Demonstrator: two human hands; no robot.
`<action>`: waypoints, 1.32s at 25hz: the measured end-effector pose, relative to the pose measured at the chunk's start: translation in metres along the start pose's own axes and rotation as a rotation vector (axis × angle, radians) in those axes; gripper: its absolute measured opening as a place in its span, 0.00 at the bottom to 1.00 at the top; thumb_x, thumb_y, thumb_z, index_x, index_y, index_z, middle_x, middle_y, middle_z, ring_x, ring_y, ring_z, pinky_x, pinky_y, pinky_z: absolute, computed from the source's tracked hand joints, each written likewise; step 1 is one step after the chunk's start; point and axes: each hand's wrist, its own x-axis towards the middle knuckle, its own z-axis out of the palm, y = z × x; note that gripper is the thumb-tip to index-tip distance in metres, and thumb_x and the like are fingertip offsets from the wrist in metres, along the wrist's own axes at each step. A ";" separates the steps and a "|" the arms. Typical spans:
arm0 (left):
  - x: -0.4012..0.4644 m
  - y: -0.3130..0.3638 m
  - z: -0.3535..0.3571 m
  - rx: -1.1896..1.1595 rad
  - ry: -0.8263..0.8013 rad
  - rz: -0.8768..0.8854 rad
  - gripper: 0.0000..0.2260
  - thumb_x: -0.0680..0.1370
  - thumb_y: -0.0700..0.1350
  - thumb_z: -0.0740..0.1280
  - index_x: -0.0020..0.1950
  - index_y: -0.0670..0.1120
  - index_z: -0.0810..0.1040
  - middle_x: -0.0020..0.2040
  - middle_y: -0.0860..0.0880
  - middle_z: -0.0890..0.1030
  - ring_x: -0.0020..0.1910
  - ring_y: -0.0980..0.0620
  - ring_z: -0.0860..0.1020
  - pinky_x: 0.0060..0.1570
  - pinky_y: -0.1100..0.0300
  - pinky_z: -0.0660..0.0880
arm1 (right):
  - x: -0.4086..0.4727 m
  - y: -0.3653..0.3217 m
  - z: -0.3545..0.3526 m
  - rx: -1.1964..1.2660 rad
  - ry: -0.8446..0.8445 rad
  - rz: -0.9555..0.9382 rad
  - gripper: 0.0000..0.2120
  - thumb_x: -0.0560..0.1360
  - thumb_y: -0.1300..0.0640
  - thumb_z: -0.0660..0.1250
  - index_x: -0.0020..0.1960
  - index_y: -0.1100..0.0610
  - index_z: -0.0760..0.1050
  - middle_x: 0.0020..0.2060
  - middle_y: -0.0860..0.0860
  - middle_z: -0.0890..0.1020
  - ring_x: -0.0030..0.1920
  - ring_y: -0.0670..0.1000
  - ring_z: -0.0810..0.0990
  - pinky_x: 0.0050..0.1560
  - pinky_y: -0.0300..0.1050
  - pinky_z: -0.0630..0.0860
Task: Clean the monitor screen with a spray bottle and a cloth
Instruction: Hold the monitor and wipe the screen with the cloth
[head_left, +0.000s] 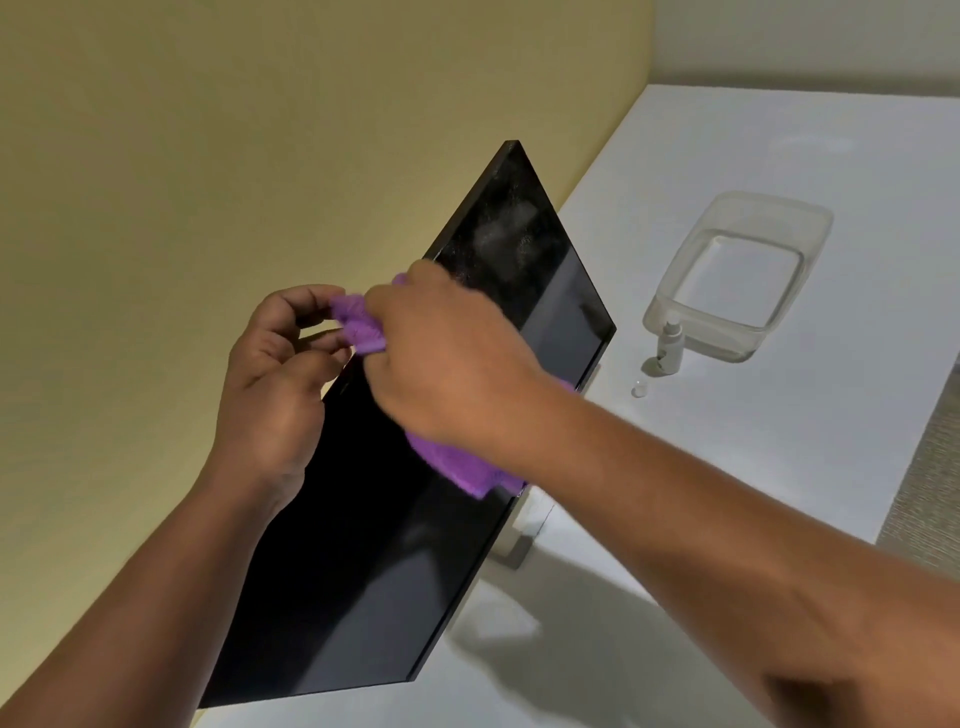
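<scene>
Judging progress from the scene, the spraying step appears complete and the wiping step is only starting. The white table (779, 467) carries everything; all positions below are given relative to the flat black monitor screen (374, 545), which stands on that table in front of the yellow-beige wall (208, 156).

Mist residue shows as a pale haze on the far upper part of the monitor; that zone is not yet wiped. The near lower part reads dark and mostly even, with a faint smear; whether it is cleaned cannot be told.

The clear rectangular plastic tub (737, 275) sits on the table well to the right of the monitor.

The purple microfibre cloth (457, 467) is bunched in front of the monitor's upper middle. Contact with the glass cannot be confirmed.

- Right hand (452, 364): fingers curled over the cloth, gripping its bulk.
- Left hand (280, 374): fingertips pinching one corner of the cloth at the monitor's top edge, as if arranging it.

The small white spray bottle (670, 345) stands upright beside the tub, right of the monitor, released. Its small clear cap (638, 389) lies just beside it.

Remaining, by estimate: wipe the hazed zone, then the full panel.
</scene>
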 end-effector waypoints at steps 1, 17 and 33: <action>0.000 0.000 0.001 0.006 -0.001 -0.005 0.24 0.74 0.24 0.57 0.59 0.47 0.78 0.58 0.48 0.82 0.49 0.55 0.81 0.48 0.66 0.77 | -0.008 -0.007 0.009 0.000 -0.039 -0.060 0.11 0.78 0.55 0.61 0.59 0.54 0.75 0.48 0.51 0.65 0.39 0.56 0.70 0.39 0.47 0.68; 0.001 -0.002 0.004 -0.010 -0.047 0.006 0.26 0.74 0.22 0.56 0.56 0.49 0.79 0.54 0.49 0.82 0.54 0.49 0.81 0.54 0.63 0.77 | 0.013 0.024 -0.002 0.014 0.124 0.018 0.07 0.77 0.53 0.63 0.53 0.53 0.76 0.45 0.50 0.69 0.43 0.56 0.78 0.38 0.47 0.70; 0.001 -0.005 0.004 -0.014 -0.064 -0.002 0.26 0.73 0.20 0.56 0.58 0.46 0.78 0.53 0.47 0.82 0.49 0.55 0.81 0.51 0.66 0.77 | -0.001 0.009 0.007 0.054 -0.007 -0.083 0.11 0.78 0.54 0.62 0.59 0.52 0.77 0.47 0.51 0.70 0.45 0.56 0.77 0.42 0.47 0.73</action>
